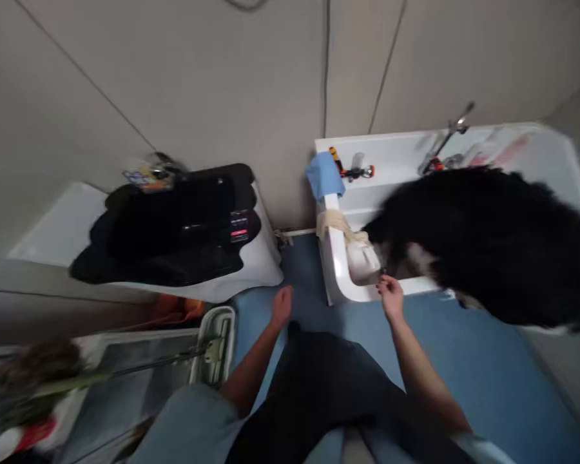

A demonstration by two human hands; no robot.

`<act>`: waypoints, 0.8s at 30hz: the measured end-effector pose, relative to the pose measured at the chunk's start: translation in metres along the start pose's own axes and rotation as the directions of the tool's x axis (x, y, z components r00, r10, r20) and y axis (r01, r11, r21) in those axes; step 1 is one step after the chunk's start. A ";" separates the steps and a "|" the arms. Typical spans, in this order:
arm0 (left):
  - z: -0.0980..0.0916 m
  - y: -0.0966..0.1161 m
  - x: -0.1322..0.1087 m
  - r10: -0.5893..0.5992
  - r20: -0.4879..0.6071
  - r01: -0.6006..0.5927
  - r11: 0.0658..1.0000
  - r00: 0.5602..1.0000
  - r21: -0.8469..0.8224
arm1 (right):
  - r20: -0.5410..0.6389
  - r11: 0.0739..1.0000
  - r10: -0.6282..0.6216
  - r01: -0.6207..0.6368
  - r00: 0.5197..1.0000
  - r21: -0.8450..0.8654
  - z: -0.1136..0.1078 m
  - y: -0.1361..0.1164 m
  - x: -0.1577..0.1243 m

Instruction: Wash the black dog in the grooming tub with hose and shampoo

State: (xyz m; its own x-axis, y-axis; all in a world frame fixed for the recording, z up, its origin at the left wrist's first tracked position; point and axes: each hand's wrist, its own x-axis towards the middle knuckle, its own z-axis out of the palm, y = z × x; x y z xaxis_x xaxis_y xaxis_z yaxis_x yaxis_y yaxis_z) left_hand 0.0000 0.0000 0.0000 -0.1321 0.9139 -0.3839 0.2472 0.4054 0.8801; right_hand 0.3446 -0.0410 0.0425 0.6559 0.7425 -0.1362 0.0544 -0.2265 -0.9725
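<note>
My right hand (391, 296) is at the front rim of a white tub (341, 258), its fingers pinched at a small dark thing (383, 272) too blurred to name. Over the tub, just right of that hand, is a large mass of black fur (483, 238) with white patches; it looks like a big dog, its head hidden or turned away. My left hand (283, 308) hangs over the blue floor, fingers curled in, with nothing visible in it. A beige cloth (338, 220) drapes over the tub's left rim, above a white object (364, 261) inside.
A blue cloth (325, 175) hangs on the tub's back left corner, beside a tap (360, 173) and a shower fitting (447, 142). On the left stands a black-topped white unit (183, 222) with a small lit display (239, 225). Below it is a pale green bin (216, 348).
</note>
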 end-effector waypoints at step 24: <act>0.245 0.232 -0.120 0.837 0.527 -0.775 0.430 0.149 -0.464 | 0.226 0.802 -0.588 0.597 0.777 0.031 -0.222 -0.117 -0.014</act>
State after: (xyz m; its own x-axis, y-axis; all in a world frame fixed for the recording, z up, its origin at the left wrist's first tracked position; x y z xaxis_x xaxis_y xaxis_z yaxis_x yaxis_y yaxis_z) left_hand 0.3087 -0.0107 0.1821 0.6928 0.4865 0.5323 -0.2370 -0.5435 0.8052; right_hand 0.4963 -0.1644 0.1999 0.3073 0.8525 0.4228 0.4116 0.2816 -0.8668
